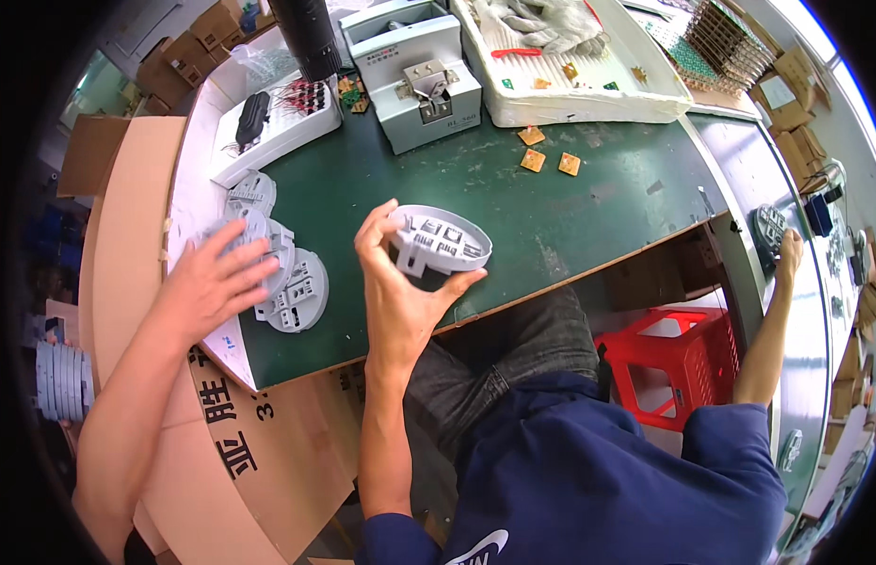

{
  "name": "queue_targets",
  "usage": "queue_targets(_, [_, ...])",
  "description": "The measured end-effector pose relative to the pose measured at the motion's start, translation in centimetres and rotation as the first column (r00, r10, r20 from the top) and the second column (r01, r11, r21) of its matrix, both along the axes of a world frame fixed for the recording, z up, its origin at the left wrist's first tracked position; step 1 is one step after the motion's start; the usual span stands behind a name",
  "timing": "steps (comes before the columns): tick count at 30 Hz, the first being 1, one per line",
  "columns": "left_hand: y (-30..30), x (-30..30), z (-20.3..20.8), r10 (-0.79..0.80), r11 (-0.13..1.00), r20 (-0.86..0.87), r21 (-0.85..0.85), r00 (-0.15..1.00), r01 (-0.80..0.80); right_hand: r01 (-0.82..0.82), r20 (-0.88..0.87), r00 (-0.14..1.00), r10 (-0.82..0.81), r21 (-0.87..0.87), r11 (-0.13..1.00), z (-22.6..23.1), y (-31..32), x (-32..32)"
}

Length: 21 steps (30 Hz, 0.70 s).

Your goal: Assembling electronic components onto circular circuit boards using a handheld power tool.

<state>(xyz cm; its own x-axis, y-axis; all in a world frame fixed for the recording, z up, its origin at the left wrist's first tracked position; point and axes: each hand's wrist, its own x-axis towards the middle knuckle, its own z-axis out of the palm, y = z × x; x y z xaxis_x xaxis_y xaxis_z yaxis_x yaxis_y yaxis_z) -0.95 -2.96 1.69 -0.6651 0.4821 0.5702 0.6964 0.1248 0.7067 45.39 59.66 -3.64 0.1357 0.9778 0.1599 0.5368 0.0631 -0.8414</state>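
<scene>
Over the table's front part, my left hand (400, 292) grips a round grey plastic housing (442, 240) by its rim, thumb on the near side and fingers at the far left. The housing is tilted, its moulded slots and compartments facing me. Far out to the right, my right hand (791, 250) closes on the edge of another grey housing (769, 231) at the side bench. At the left, a co-worker's spread hand (216, 278) lies over several grey housings (301, 297) piled on the green table (635, 188); the hand hides part of them.
A grey tabletop machine (424, 89) stands at the back, beside a white foam tray (588, 108) with cloth. Small orange square boards (532, 161) lie before it. A white box (278, 132) holds red-wired parts. A red stool (668, 367) stands right; cardboard (268, 471) lines the left.
</scene>
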Motion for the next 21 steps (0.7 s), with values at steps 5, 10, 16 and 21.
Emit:
queue_targets(5, [-1.9, 1.5, -0.2, 0.062, 0.947, -0.113, -0.306, 0.992, -0.095, 0.316, 0.580, 0.707, -0.404, 0.252, 0.915, 0.1, -2.3, -3.7])
queue_targets(10, [-0.5, 3.3, 2.4, 0.005, 0.871, -0.287, -0.470, 0.958, -0.145, -0.059, 0.478, 0.785, -0.394, 0.691, 0.720, 4.6, -6.4, -7.3])
queue_targets(16, [-0.4, 3.4, 1.5, 0.065, 0.843, -0.372, -0.477, 0.926, -0.251, -0.793, 0.262, 0.610, 0.748, 0.179, 0.583, 8.7, -27.3, -27.4])
queue_targets(21, [0.7, 4.1, 1.3, 0.138, 0.832, -0.283, -0.487, 0.949, -0.267, -0.898, 0.509, 0.438, 0.741, 0.219, 0.381, 5.9, -31.2, -34.5])
